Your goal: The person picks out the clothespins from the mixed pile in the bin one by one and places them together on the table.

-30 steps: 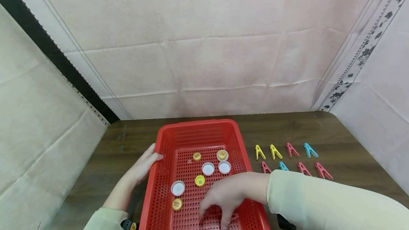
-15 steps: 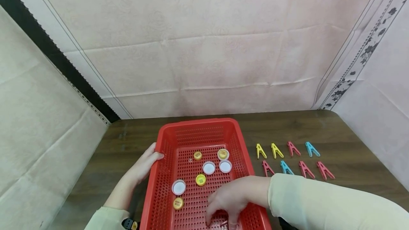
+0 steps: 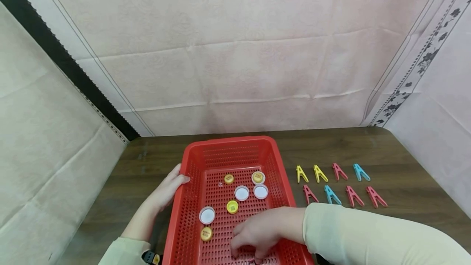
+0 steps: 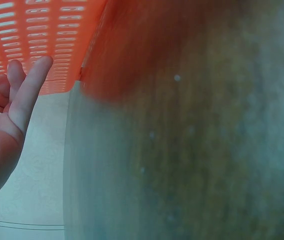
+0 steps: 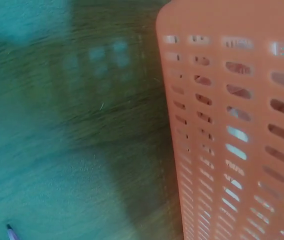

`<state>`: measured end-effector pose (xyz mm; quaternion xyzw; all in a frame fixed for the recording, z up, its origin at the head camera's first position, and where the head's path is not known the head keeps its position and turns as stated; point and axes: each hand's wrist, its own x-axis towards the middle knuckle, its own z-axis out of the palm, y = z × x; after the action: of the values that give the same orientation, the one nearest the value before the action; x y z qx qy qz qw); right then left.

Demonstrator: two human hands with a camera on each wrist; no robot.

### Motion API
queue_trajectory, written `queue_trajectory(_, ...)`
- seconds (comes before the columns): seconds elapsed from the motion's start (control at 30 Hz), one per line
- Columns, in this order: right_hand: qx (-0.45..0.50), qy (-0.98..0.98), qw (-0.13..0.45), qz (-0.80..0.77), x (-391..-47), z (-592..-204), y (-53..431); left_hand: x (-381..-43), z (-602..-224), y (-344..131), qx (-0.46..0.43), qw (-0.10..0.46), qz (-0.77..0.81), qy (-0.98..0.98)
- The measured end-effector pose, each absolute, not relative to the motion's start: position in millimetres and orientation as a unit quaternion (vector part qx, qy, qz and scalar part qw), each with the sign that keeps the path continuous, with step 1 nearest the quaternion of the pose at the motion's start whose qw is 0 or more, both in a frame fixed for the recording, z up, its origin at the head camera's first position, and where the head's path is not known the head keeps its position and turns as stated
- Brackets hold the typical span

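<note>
A red perforated basket [image 3: 191, 154] stands on the table in the head view. My left hand [image 3: 167, 189] holds its left rim, thumb over the edge; in the left wrist view the fingers [image 4: 29, 95] lie along the outer wall. My right hand [image 3: 257, 232] reaches down inside the basket's near right part. Its fingertips point to the floor by a small dark-and-pinkish item at the lower frame edge; what they touch is hidden. Inside lie a yellow bottle cap [image 3: 232, 207], a white cap [image 3: 207, 215] and several others. The right wrist view shows only the basket's outer wall [image 5: 217, 125].
Right of the basket, several clothespins lie in two rows on the wooden table [image 3: 154, 150], among them a yellow clothespin [image 3: 320, 174], a blue clothespin [image 3: 361, 173] and a pink clothespin [image 3: 376, 197]. A pale cloth [image 3: 235, 72] hangs behind the table.
My right hand has shifted slightly right and then back left inside the basket, its fingers nearer each other than half a second ago. The left hand stays on the rim.
</note>
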<state>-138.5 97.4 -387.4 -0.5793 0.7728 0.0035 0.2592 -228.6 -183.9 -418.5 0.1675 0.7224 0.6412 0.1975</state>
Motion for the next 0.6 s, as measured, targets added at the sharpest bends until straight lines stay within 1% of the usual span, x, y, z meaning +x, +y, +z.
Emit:
queue_trajectory(0.27,-0.534,0.8,0.247,-0.117,-140.8,-385.4,98.7,-228.2,-420.1,-183.3,0.166,0.194,0.642,0.723)
queue_trajectory(0.6,-0.529,0.798,0.254,-0.141,-144.0,-386.5,98.8,-230.0,-420.4,-184.7,0.171,0.193,0.639,0.725)
